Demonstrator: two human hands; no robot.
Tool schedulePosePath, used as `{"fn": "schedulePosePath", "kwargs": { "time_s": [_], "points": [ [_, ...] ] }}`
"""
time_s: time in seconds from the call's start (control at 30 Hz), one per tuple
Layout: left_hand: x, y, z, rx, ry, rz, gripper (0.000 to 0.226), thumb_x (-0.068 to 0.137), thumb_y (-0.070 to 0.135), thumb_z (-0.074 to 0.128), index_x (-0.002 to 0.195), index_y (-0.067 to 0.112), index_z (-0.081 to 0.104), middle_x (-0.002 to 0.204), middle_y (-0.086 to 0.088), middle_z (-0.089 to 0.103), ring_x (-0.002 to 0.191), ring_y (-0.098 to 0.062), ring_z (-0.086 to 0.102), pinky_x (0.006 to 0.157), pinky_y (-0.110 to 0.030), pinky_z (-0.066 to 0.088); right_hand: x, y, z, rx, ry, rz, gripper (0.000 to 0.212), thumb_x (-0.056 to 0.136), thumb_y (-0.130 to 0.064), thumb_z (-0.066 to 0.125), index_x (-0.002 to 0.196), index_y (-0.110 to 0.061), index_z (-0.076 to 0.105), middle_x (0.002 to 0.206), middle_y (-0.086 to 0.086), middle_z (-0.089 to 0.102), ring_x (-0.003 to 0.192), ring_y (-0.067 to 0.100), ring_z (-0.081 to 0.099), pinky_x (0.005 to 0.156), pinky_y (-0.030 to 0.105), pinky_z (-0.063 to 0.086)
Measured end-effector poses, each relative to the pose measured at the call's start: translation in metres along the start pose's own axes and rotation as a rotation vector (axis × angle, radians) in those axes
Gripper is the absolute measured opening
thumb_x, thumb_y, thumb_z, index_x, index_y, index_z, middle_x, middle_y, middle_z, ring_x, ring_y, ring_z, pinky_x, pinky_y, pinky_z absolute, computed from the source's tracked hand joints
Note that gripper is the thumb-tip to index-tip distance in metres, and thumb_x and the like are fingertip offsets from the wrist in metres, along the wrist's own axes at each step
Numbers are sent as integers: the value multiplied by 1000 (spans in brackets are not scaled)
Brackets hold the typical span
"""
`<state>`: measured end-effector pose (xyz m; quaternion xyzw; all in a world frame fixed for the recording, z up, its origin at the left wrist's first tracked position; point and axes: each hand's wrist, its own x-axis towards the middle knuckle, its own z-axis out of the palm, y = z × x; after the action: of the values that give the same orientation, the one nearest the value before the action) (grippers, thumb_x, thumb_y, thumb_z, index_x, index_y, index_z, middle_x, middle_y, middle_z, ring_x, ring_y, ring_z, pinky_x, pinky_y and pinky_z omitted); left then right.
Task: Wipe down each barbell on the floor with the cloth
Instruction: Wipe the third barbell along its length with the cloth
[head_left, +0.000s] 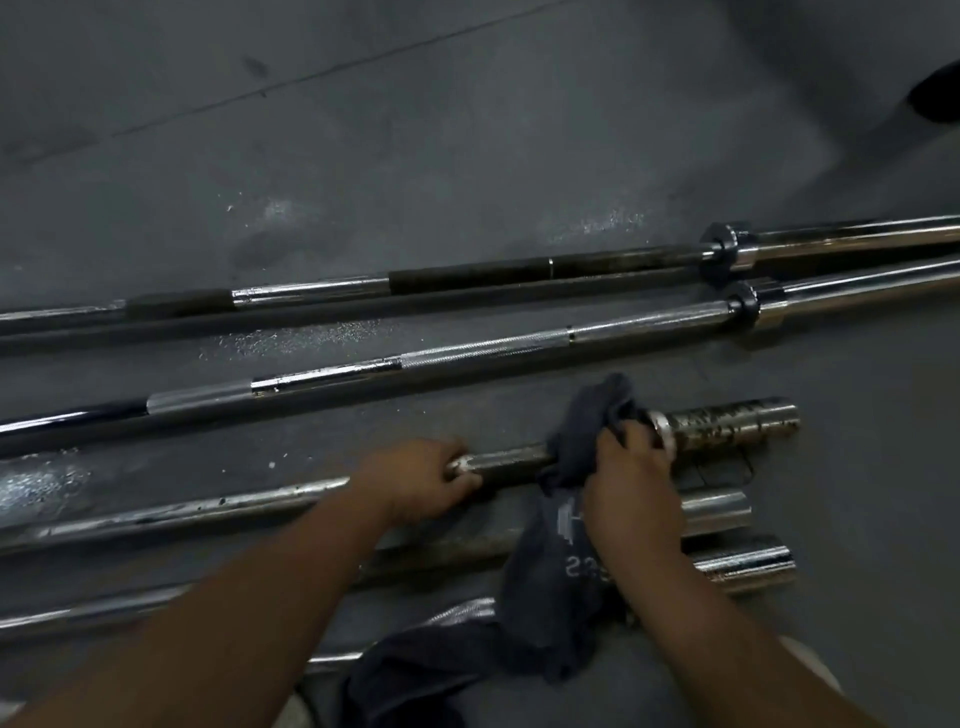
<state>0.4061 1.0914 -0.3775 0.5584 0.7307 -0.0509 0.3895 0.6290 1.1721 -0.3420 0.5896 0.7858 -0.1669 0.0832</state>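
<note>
1. The barbell (514, 464) lies on the floor (363, 156), its spotted sleeve (727, 423) to the right.
2. The left hand (415, 480) has its grip closed round the barbell, just left of the cloth (561, 571).
3. The right hand (636, 478) has its grip curled over the cloth, holding it against the barbell beside the collar (662, 427).
4. The loose end of the cloth drapes over the nearer bars (743, 564).

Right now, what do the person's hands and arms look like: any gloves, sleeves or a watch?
Both the left hand and the right hand are bare, with no gloves. The forearms are uncovered down to the frame's bottom edge: no sleeve cuffs, watch or wristband show. Rings are too blurred to rule out.
</note>
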Motion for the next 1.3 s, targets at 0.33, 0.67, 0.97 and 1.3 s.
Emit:
{"fn": "schedulePosePath", "kwargs": {
  "time_s": [0.33,0.67,0.97,1.3],
  "points": [
    [-2,-17,22,-177,251,61,47,80,68,54,101,28,67,93,5,65,89,-16,60,76,-33,50,-8,-28,10,2,-64,-48,34,90,-14,54,123,-21,54,143,-2,39,114,31,49,85,40,49],
    [-23,13,42,137,438,-119,42,97,55,31,92,24,59,90,-2,66,87,-30,62,73,-37,41,-12,-31,9,-20,-94,45,40,93,-17,54,131,-21,45,145,-2,33,115,30,49,83,39,48],
    [2,-1,10,-161,-56,-106,54,94,70,31,109,24,55,119,-9,64,105,-27,60,83,-33,42,-2,-10,7,-55,-148,2,26,92,-16,47,118,-21,50,130,3,48,112,33,55,80,40,48],
    [-1,12,14,-37,-12,-105,56,106,47,19,123,11,58,126,-21,60,114,-36,58,97,-41,45,-5,-21,10,-98,-136,-168,25,90,-20,50,115,-25,50,126,-1,50,109,29,55,75,39,49]
  ]
}}
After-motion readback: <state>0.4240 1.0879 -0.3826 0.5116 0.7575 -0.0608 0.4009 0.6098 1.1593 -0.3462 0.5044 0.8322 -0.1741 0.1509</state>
